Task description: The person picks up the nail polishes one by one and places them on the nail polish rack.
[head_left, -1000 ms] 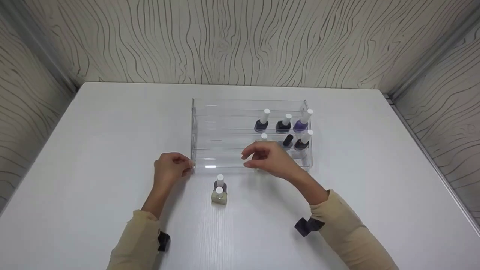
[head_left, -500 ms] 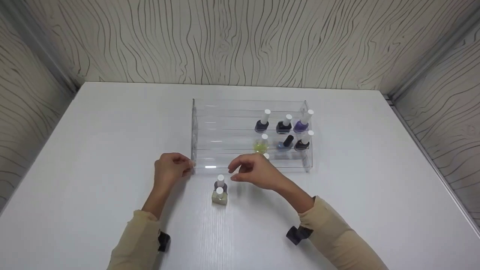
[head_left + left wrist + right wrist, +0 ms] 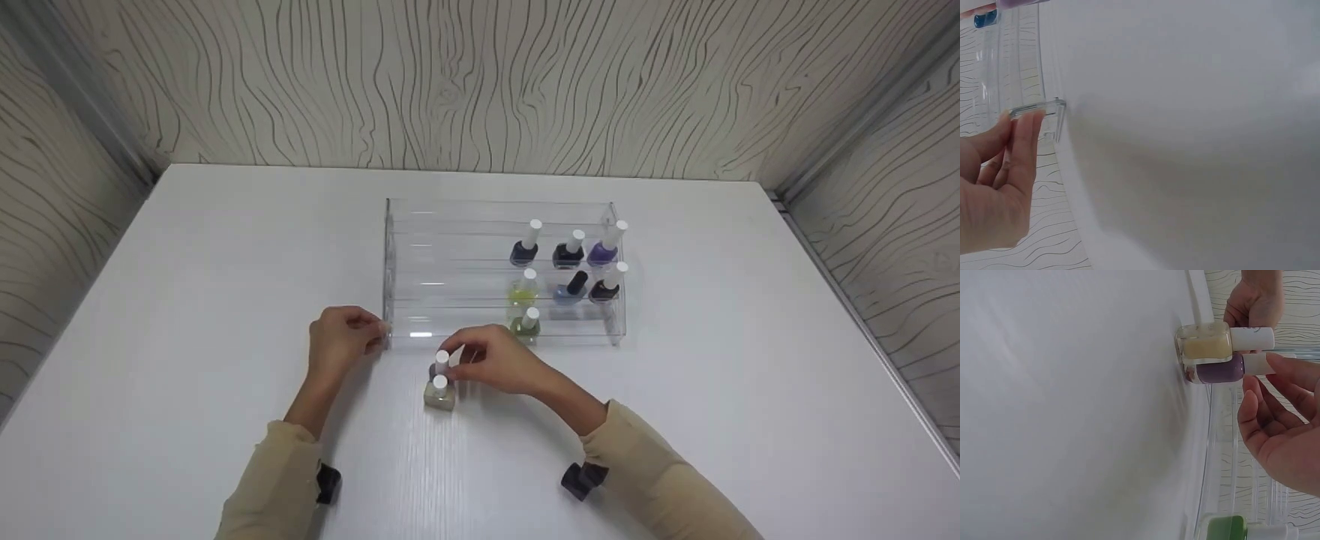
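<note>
My left hand [image 3: 341, 337] pinches the left side of the clear tiered rack [image 3: 1039, 107] between thumb and fingers. My right hand [image 3: 499, 360] is at the white cap of a purple nail polish bottle [image 3: 1220, 372], with thumb and index finger on either side of it. This bottle stands upright on the table in front of the rack. Right beside it, on the near side, stands a pale yellow nail polish bottle [image 3: 1206, 347] with a white cap. A green nail polish bottle [image 3: 526, 324] sits in the rack's lowest tier.
Higher tiers hold a yellow bottle [image 3: 523, 291], a blue bottle with a black cap [image 3: 571, 289], several dark bottles [image 3: 568, 253] and a violet one [image 3: 602, 253], all toward the right. A patterned wall [image 3: 450, 90] rises behind the white table [image 3: 247, 247].
My right hand has moved left and nearer from the rack's front to the purple bottle, uncovering the green and yellow bottles. My left hand has stayed at the rack.
</note>
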Tool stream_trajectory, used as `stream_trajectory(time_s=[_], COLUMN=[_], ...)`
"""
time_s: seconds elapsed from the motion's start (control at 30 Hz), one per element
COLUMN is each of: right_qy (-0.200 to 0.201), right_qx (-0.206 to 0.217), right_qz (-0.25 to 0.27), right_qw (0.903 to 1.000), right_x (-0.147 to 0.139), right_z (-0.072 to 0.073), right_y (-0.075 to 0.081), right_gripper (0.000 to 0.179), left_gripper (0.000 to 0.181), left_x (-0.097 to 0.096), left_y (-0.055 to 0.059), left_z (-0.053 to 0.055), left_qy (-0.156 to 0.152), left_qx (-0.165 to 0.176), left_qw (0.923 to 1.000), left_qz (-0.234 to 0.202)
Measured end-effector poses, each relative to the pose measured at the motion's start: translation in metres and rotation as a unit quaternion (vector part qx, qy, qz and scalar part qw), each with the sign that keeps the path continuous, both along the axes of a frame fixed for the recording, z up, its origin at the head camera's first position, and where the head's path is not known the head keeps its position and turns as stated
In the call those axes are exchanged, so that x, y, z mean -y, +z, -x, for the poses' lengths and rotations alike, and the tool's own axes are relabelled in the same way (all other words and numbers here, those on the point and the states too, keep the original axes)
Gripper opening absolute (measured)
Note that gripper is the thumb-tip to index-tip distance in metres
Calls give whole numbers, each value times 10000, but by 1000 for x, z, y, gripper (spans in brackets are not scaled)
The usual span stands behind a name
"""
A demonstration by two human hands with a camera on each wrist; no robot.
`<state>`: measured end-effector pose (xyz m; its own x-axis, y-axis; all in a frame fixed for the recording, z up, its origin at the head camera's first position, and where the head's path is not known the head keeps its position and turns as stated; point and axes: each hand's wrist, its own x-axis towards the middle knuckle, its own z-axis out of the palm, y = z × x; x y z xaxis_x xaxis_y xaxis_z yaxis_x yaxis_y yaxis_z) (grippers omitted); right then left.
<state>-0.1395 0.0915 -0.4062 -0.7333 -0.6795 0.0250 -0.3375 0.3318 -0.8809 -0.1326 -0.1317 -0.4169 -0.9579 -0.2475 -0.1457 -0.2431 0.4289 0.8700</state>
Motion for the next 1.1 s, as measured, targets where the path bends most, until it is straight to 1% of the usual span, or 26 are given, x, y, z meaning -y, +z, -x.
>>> stream_trajectory(time_s=[0.17, 0.23, 0.33, 0.37, 0.4, 0.5, 0.57, 0.6, 0.63, 0.73, 0.77, 0.83, 0.87, 0.97, 1.1], right_qy=[-60, -89, -87, -74, -64, -19, 11, 20, 35, 87, 108, 117, 107, 35, -50], right_qx=[38, 6, -98, -115, -127, -167, -190, -209, -214, -161, -126, -32, 8, 126, 132], right_qz=[8, 14, 16, 23, 15, -16, -33, -51, -53, -23, -9, 9, 0, 2, 9], right_qw=[10000, 10000, 9999, 9999, 9999, 9999, 9998, 9998, 9998, 9998, 9999, 9999, 9999, 9999, 9999], right_x=[3, 3, 4, 4, 3, 2, 0, -1, -2, -6, -7, -9, -10, -10, -7], right_z=[0, -1, -1, -1, -1, 0, 1, 1, 2, 4, 4, 5, 5, 4, 0], right_y=[-3, -4, -3, -3, -2, -1, -1, -1, -1, -3, -3, -3, -3, 0, 6], right_gripper=[22, 22, 20, 19, 19, 17, 17, 17, 17, 18, 19, 21, 22, 25, 23], left_gripper=[5, 4, 4, 4, 4, 4, 4, 4, 4, 4, 4, 4, 4, 5, 5], left_x=[-1, -2, -2, -1, 0, 7, 9, 9, 8, 2, 1, 0, -1, -1, 0], left_y=[1, 1, 0, -3, -9, -38, -47, -47, -43, -16, -11, -4, -2, 1, 0], left_z=[-1, -1, -1, 0, 2, 15, 18, 18, 16, 5, 3, 0, -1, -1, 0], left_qy=[30, 116, 132, 129, 132, 70, 67, 71, 77, 68, 74, 84, 78, 26, -42], left_qx=[72, 101, 122, 111, 69, -61, -149, -162, -124, -39, -12, 33, 40, -19, -122], left_qw=[10000, 9999, 9998, 9998, 9999, 9999, 9997, 9997, 9998, 10000, 10000, 9999, 9998, 10000, 9999], left_qz=[-54, -46, -98, -85, -49, 59, 158, 173, 153, 0, -55, -147, -177, -65, 92])
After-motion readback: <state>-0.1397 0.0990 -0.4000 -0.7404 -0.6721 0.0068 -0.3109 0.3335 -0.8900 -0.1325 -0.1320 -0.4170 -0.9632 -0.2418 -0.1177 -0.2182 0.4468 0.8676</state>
